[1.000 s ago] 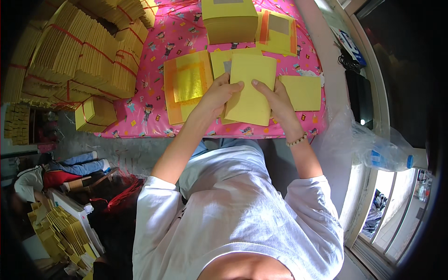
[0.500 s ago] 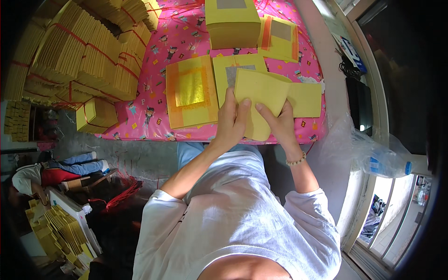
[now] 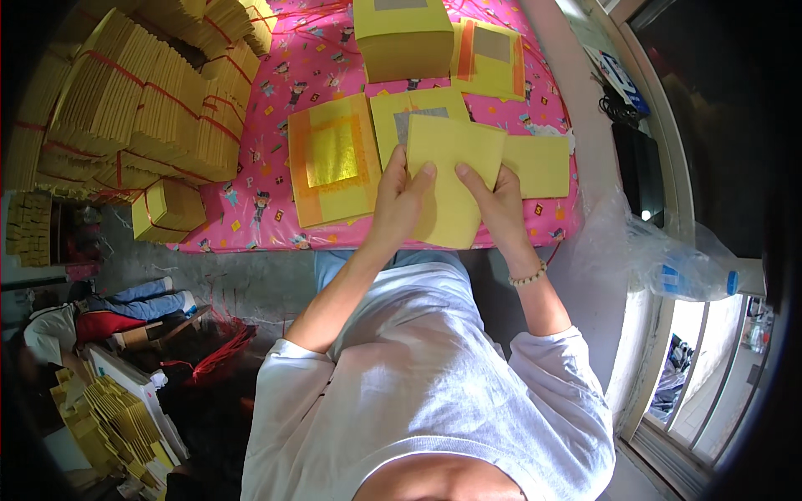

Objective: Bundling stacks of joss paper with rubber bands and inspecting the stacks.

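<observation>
Between my two hands is a piece of yellow paper (image 3: 455, 188), tilted up over the table's near edge; whether it is one sheet or a thin stack I cannot tell. My left hand (image 3: 403, 199) grips its left side, thumb on top. On the right side my right hand (image 3: 501, 204) pinches it the same way, a beaded bracelet at the wrist. Left of it lies a yellow sheet with a gold foil square (image 3: 332, 159) and an orange border. Behind, partly covered, is a yellow sheet with a silver square (image 3: 384, 107). More yellow paper (image 3: 539, 167) lies to the right.
A tall yellow paper stack (image 3: 405, 57) and an orange-banded sheet (image 3: 507, 71) stand farther back on the pink patterned tablecloth (image 3: 266, 167). Bundles tied with red string (image 3: 117, 92) pile up at left. A plastic bottle (image 3: 685, 277) lies at right. Another person (image 3: 58, 334) sits lower left.
The held yellow paper was bowed and now looks flatter. My thumbs have moved slightly farther apart. The whole view has shifted a little.
</observation>
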Available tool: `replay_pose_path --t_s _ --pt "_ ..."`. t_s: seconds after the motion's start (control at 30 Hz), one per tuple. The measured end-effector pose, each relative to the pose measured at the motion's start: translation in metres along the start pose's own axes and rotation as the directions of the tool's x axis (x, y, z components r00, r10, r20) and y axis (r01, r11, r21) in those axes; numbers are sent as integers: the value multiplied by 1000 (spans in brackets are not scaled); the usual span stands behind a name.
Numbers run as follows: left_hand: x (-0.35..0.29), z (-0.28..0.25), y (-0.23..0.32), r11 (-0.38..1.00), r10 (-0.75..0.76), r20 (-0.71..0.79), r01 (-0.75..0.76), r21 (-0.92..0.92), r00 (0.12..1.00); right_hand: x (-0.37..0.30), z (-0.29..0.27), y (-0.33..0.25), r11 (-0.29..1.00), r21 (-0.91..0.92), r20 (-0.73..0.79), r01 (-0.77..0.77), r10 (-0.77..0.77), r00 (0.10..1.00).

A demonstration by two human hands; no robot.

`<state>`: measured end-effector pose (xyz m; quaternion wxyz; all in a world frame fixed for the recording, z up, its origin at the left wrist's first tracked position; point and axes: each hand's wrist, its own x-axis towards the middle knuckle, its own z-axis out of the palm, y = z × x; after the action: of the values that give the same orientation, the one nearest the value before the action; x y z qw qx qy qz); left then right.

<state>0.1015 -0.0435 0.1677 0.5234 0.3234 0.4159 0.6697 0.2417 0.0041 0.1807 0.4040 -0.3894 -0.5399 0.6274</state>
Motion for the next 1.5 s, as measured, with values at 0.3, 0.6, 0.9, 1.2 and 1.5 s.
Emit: replay_pose_path --t_s 0.3,0.6,0.9,1.2,1.5 --pt "26 -9 12 918 -387 11 384 95 922 22 -1 15 989 65 -25 -132 133 991" --pt "39 -17 -1 913 -383 -35 384 137 923 29 0 16 967 109 -14 -232 235 972" --pt "16 -13 -11 977 -62 -14 64 201 998 29 -14 28 988 157 10 -6 5 1000" --pt "7 -13 3 981 -35 38 27 193 999 21 -25 11 990 137 -13 -36 38 999" --pt "6 -13 6 983 -53 39 45 180 998 5 -26 10 979 16 155 -204 199 968"
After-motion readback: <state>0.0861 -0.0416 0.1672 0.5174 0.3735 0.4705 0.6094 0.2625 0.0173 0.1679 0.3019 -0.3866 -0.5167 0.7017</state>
